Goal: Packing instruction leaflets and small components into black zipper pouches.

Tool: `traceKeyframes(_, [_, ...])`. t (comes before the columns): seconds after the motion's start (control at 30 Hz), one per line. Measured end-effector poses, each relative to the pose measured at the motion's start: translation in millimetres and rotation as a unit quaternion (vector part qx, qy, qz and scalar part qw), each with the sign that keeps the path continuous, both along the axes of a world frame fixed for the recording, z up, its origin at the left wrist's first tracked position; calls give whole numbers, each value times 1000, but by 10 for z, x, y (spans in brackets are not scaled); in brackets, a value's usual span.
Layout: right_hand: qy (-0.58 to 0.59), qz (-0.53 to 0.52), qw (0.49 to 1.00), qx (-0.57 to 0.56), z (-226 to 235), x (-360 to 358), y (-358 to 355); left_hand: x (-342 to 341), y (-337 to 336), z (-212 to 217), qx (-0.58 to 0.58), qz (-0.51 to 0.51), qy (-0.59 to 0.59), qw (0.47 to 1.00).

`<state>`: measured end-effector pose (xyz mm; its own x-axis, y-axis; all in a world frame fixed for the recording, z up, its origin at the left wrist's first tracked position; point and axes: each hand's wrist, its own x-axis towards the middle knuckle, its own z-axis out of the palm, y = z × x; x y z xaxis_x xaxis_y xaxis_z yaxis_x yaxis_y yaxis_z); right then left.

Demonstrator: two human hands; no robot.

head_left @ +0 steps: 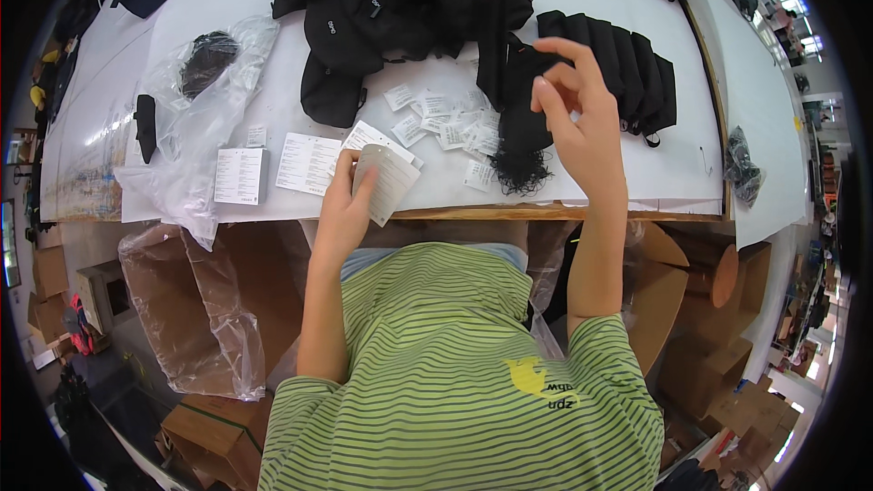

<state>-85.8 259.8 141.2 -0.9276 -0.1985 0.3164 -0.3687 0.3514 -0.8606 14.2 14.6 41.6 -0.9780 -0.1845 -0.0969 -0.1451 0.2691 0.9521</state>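
Note:
My left hand (344, 205) is closed on a printed card (389, 186), pinched between thumb and fingers at the table's near edge. Behind that card lie more white printed cards (307, 164), partly covered by it. My right hand (582, 109) is raised above the table, its index finger bent and apart from the thumb; I see nothing held in it. Below and beside it rests a bundle of black cords (523, 169) with loose, stringy ends. Small white printed labels (446, 123) are scattered between my hands.
Black fabric bags (400, 9) are heaped at the far middle, with a row of folded black pieces (618, 64) to the right. A clear plastic bag (218, 82) and a stack of cards (241, 175) lie left. Cardboard boxes (218, 441) stand below the table.

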Motion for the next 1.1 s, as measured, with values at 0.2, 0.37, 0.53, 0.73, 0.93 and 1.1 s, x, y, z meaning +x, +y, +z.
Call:
traceKeyframes(0.2, [166, 57, 979, -99, 359, -117, -342, 24, 77, 76, 40, -26, -52, 997])
traceKeyframes(0.37, [145, 77, 986, -41, 208, -187, -455, 56, 128, 100, 9, -27, -15, 999])
traceKeyframes(0.53, [190, 54, 977, -86, 153, -41, -465, 50, 132, 87, 58, -37, -45, 997])
traceKeyframes(0.73, [97, 81, 983, -133, -11, 85, -454, 46, 242, 248, 139, -34, -33, 989])
traceKeyframes(0.93, [-24, 108, 994, 12, -19, 77, -374, 38, 264, 195, 134, -51, -44, 989])
traceKeyframes(1.1, [-76, 95, 983, -135, 27, 238, -332, 44, 292, 224, 96, -78, -26, 992])
